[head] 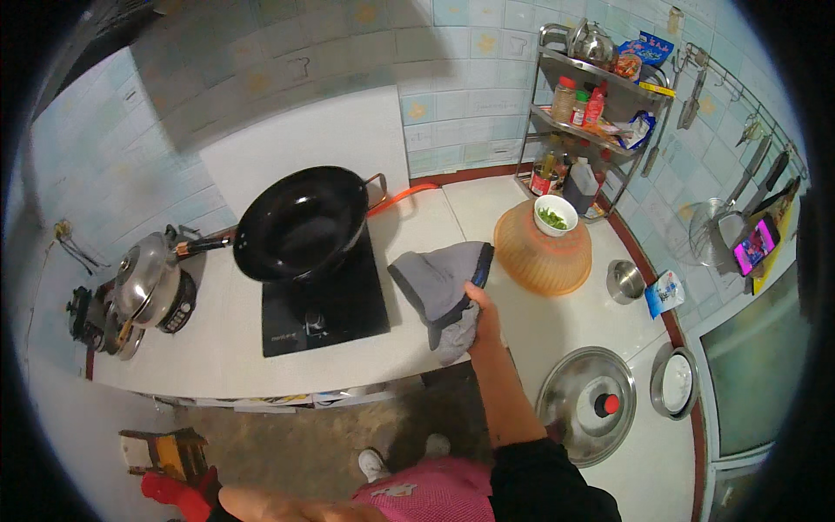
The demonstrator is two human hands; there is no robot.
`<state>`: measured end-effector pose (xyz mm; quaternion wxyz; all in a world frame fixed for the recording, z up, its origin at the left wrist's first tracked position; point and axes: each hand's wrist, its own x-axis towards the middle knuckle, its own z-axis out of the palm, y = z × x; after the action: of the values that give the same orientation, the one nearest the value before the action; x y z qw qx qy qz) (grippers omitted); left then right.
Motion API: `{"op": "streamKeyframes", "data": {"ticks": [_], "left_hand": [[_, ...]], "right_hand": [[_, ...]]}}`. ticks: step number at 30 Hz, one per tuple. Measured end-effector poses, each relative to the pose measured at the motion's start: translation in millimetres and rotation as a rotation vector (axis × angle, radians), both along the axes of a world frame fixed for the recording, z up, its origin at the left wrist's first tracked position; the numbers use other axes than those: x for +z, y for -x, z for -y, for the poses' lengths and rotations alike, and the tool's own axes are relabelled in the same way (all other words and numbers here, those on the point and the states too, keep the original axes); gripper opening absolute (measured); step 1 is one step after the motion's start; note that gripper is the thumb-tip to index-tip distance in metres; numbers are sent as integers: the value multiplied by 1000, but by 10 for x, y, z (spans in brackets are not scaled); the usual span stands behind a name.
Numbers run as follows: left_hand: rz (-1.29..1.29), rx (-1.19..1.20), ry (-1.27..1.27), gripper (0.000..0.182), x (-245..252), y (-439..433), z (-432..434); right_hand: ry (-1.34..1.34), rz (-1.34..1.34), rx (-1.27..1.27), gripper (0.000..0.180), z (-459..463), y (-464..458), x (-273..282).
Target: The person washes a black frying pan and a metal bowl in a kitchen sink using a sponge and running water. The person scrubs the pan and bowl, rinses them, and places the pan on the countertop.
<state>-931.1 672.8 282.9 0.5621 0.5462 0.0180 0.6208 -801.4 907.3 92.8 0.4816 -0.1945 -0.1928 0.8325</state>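
My right hand (481, 316) grips a folded grey cloth (440, 280) with dark edging, held over the counter's front edge. My left hand (293, 507) shows blurred at the bottom edge, partly cut off; its fingers cannot be made out. Left of the cloth, a black wok (303, 222) rests tilted over the back of a black induction cooktop (323, 313). The inside of the wok looks bare and shiny. Right of the cloth sits an upturned orange-brown plastic basket (541, 261), bearing a white bowl (556, 216) of chopped greens.
A steel lid (587, 408) with a red-topped knob lies on the right counter, near small metal bowls (625, 282). Seasonings fill a metal rack (590, 134) in the corner. Utensils hang on the right wall beside a lit phone (757, 246). A lidded electric pot (149, 280) stands at left.
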Motion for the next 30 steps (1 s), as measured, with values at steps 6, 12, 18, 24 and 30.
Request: {"op": "streamKeyframes", "data": {"ticks": [6,12,18,24,30], "left_hand": [[-154,5,-160,15,83,13,552],[-938,777,-113,36,-600,444,1253],[-1108,1505,523,54,-1500,718,2595],[-840,1910,900,36,-2149,709,3969],[-562,2205,1025,21,-2362,546,4943]], "right_hand": [[49,-143,107,39,581,243,305],[-55,-146,252,37,1591,921,274],[7,-28,724,29,3430,1929,-23],[72,102,1234,31,4982,2320,-433],[38,426,1473,29,6039,2705,-676]]}}
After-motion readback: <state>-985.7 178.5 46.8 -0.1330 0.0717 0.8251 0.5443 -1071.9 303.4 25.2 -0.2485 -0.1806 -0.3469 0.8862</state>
